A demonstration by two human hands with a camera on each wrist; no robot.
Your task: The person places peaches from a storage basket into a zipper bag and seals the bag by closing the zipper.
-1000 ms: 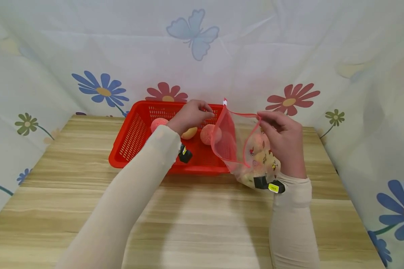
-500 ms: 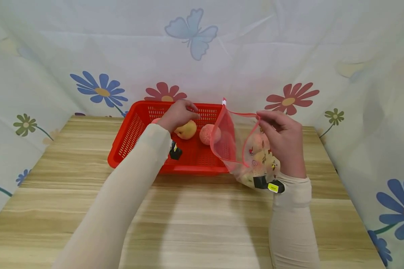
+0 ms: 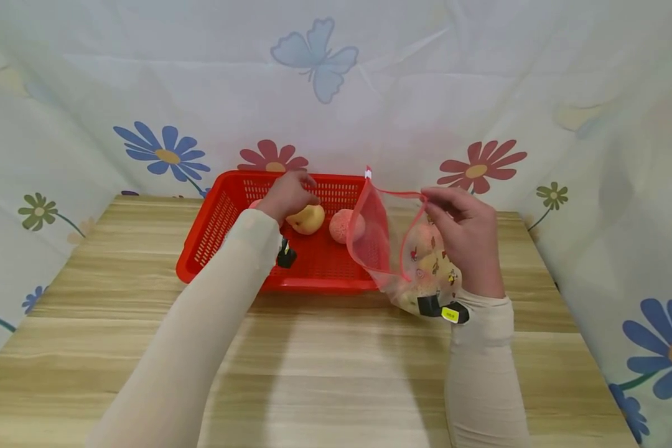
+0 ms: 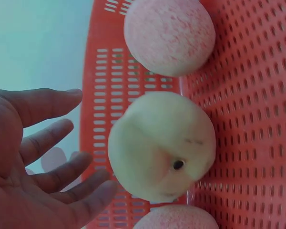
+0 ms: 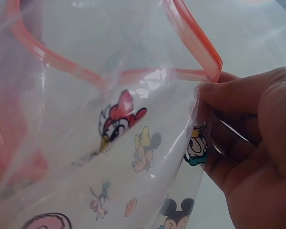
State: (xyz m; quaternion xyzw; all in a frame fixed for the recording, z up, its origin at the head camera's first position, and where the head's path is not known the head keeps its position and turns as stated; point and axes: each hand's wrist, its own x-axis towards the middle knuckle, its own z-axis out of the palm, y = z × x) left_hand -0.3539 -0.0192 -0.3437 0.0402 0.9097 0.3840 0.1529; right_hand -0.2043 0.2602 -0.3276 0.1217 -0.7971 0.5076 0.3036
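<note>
My left hand (image 3: 287, 198) hovers over the red plastic basket (image 3: 313, 286), its fingers loosely bent with nothing in them. In the left wrist view those fingers (image 4: 57, 179) are spread beside a pale yellow peach-like fruit (image 4: 159, 148) with a dark hole. Pinkish round fruits (image 4: 169, 36) lie on either side of it. At the upper edge of a clear zip bag (image 3: 394, 214) with pink trim, my right hand (image 3: 470, 236) pinches one corner. The bag's mouth gapes toward the basket. Cartoon figures are printed on it, and several fruits sit inside, seen through the plastic.
The basket and bag stand on a wood-grain table (image 3: 325, 373) near its back edge. Behind and at both sides hangs a white flower-print curtain (image 3: 403, 118). The bag's left side overlaps the basket's right end, partly covering a pink fruit (image 3: 341, 225).
My left hand has moved left and slightly down over the basket, away from the bag, uncovering more of the yellow fruit. The right hand keeps its hold on the bag.
</note>
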